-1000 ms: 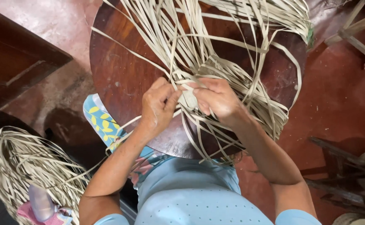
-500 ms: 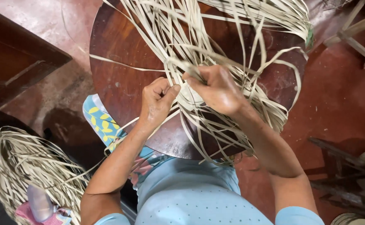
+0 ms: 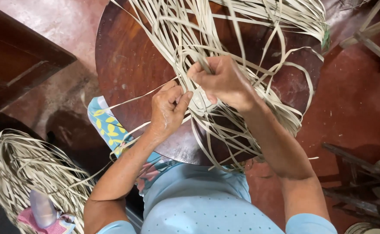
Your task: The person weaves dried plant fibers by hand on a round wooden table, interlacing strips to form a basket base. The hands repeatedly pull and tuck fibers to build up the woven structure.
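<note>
A tangle of long pale straw strips [image 3: 242,39] spreads over a round dark wooden table [image 3: 129,60]. At the near middle of the table the strips cross into a small woven patch [image 3: 200,102]. My left hand [image 3: 167,109] pinches the strips at the left side of that patch, pressing them to the table. My right hand [image 3: 222,80] is raised just above and right of it, fingers closed on one strip that it pulls upward and away.
A second bundle of straw strips [image 3: 29,173] lies on the floor at lower left, beside a pink cloth [image 3: 47,223]. A dark wooden bench [image 3: 16,65] stands at left, wooden furniture legs [image 3: 354,173] at right. The floor is red cement.
My right hand has lifted up and away from the woven patch, drawing a strip with it. My left hand stays in place holding the weave.
</note>
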